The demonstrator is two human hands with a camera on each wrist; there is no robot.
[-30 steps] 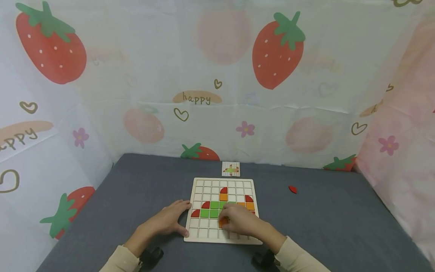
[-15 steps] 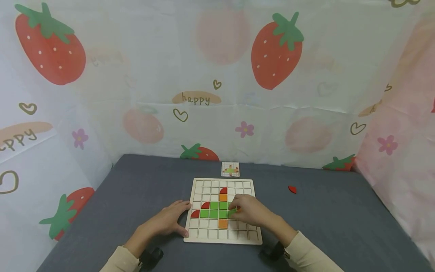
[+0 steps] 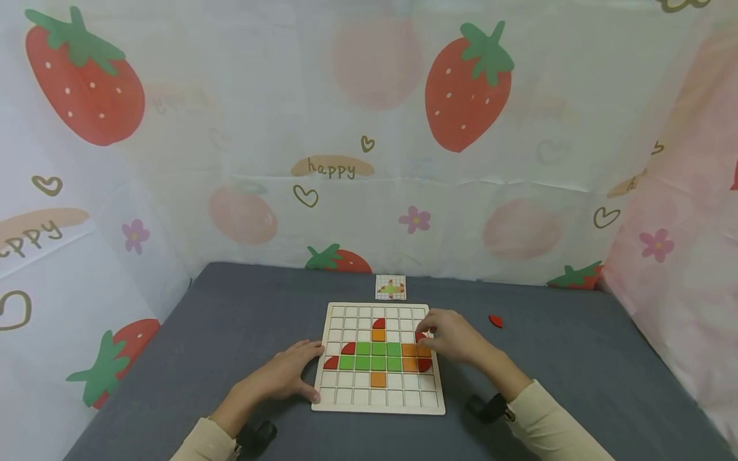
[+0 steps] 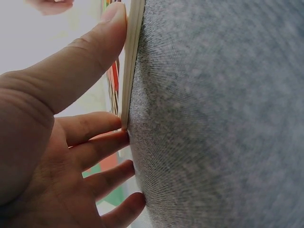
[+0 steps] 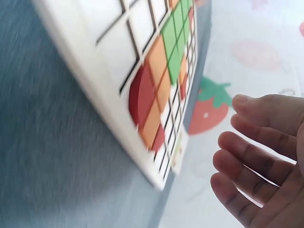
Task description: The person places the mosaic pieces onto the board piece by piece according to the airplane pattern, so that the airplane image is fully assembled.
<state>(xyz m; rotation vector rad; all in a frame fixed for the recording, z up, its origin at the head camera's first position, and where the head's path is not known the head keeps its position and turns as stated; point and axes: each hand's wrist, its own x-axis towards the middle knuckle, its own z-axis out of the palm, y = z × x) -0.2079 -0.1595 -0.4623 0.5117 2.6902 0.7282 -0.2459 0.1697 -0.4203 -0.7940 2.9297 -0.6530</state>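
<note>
- The wooden grid board lies flat on the grey tabletop, square to the person, so every cell can be reached from above.
- The left hand rests at the board's left edge, fingers spread and relaxed, holding nothing. The left wrist view shows the thumb laid along the board's rim and the fingertips touching the near corner; judging by that, it braces the board against sliding.
- The right hand is over the board's right side, beside the upper red quarter-round tile. Its fingers are loosely curved and apart, with nothing between them in the right wrist view.
- Green squares form a central band, with orange squares and red quarter-rounds fitted at its ends, each seated in its own cell.
- A small pattern card lies just beyond the board's far edge, in plain sight, likely as a reference.
- One loose red piece lies on the tabletop right of the board, near the right hand.
</note>
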